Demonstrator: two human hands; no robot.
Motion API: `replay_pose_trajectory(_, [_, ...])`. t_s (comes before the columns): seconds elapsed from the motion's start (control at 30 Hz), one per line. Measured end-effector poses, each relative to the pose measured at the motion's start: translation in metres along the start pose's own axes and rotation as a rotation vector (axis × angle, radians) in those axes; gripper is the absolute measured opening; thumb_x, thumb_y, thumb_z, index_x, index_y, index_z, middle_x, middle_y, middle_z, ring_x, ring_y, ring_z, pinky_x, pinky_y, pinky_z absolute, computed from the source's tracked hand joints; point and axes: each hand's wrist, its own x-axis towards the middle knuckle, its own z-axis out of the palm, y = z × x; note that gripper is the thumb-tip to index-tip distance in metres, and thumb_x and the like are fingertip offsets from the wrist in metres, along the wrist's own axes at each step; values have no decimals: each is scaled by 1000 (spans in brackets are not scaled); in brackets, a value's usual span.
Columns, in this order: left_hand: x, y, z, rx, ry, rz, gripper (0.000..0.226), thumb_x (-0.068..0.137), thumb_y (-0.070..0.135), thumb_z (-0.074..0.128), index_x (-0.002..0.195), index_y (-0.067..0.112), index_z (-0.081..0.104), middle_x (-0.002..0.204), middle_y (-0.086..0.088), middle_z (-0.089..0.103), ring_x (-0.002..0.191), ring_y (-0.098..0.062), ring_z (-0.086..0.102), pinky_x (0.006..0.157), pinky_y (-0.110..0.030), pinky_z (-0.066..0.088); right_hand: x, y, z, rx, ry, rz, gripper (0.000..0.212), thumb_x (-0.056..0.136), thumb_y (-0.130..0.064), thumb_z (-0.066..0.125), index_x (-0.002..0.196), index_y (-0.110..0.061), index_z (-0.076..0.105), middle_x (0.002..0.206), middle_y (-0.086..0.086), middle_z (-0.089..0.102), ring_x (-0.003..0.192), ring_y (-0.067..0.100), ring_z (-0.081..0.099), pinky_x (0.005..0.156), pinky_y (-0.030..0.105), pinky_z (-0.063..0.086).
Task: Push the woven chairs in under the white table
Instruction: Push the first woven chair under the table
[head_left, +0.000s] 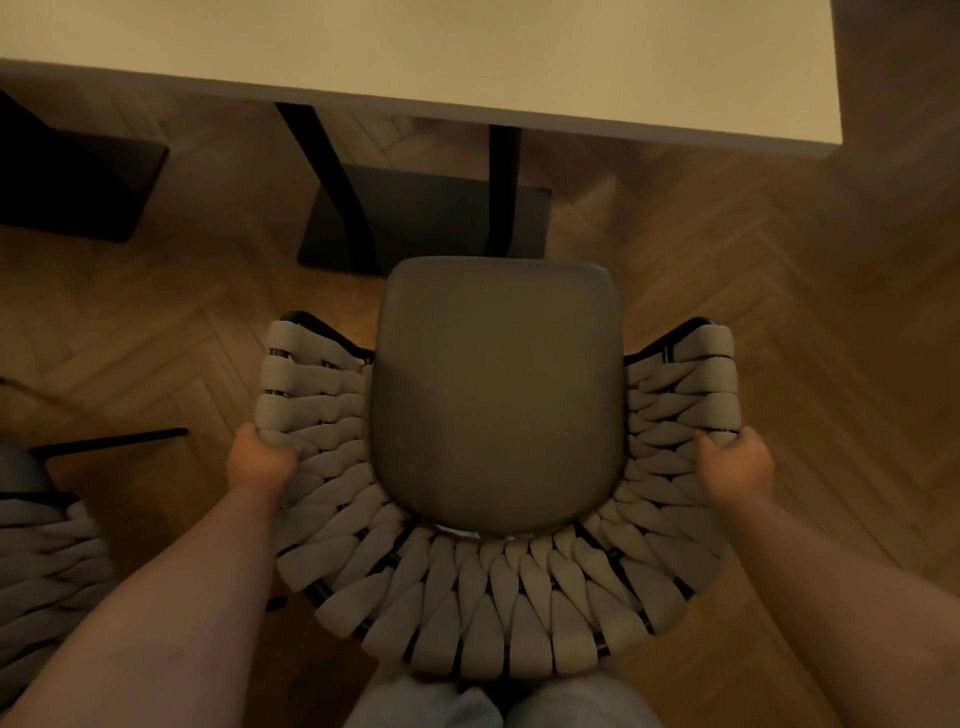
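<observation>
We look straight down on a woven chair (498, 597) standing on the herringbone wood floor (779, 270), its grey seat cushion (496, 395) facing twelve o'clock toward the white bench (467, 57). The front edge of the seat lies short of the bench edge, just above the dark base plate (426, 218) of the bench leg. Our left hand (258, 460) grips the woven armrest at nine o'clock, fingers curled around the straps. Our right hand (736, 460) grips the opposite armrest at three o'clock, fingers wrapped over its outer rim. A second woven chair (47, 571) shows at the eight o'clock edge, near the first. Light trouser knees (498, 706) sit at six o'clock.
</observation>
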Motion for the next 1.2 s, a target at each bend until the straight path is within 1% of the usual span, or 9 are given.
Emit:
replay_pose_trajectory(0.07, [6,12,2,-18,1,27,40,87,7,64,122,1,48,120,-24,54,109,-40,52,84,-42,43,6,-5,-2,17,7,8,25,92,-31,58,102,-9,52,93,11,56,82,29,52,68,38,43])
replay_pose_trajectory(0.17, [15,31,5,-43,-8,44,35,87,7,63,119,2,50,116,-22,55,106,-38,53,81,-41,43,15,-12,-4,21,20,22,28,92,-32,58,106,-9,53,94,11,56,85,31,54,72,42,48])
replay_pose_trajectory(0.33, [34,62,7,-22,-15,57,34,88,11,63,119,6,49,111,-19,55,106,-38,54,83,-41,44,31,-27,-3,72,31,38,28,92,-30,59,110,-9,55,98,12,60,88,33,58,77,45,52])
replay_pose_trajectory(0.5, [52,92,6,-8,-15,73,34,89,10,63,119,3,49,115,-21,56,108,-38,53,80,-38,41,48,-53,-2,96,53,28,25,92,-29,59,107,-10,56,95,10,59,86,30,56,72,37,47])
replay_pose_trajectory(0.6, [66,110,5,-6,-22,82,41,87,12,66,123,4,49,119,-20,56,109,-38,54,88,-42,46,60,-69,-1,107,71,25,28,91,-30,61,111,-10,57,97,10,60,89,30,57,77,40,49])
replay_pose_trajectory(0.73, [80,138,7,-49,-31,89,42,86,8,65,126,7,50,118,-18,58,109,-37,55,87,-41,45,77,-85,-2,103,78,33,32,91,-30,61,115,-10,57,102,11,62,92,32,59,79,42,51])
replay_pose_trajectory(0.83, [92,157,9,-58,-30,103,43,85,6,65,125,6,50,121,-20,57,109,-38,55,92,-46,49,90,-96,-2,105,84,38,30,90,-30,62,112,-10,58,102,14,63,91,34,60,80,45,53])
replay_pose_trajectory(0.97, [103,180,15,-3,-29,130,35,89,6,59,122,2,49,119,-22,55,109,-39,54,90,-45,46,105,-104,-3,102,84,58,31,91,-31,61,113,-10,57,99,13,62,91,36,60,80,49,53])
replay_pose_trajectory(1.2, [107,218,33,37,-29,153,37,86,8,65,120,2,49,118,-22,55,107,-39,54,87,-44,47,138,-116,-19,88,63,57,33,92,-30,61,114,-6,55,98,13,59,86,31,55,78,45,51])
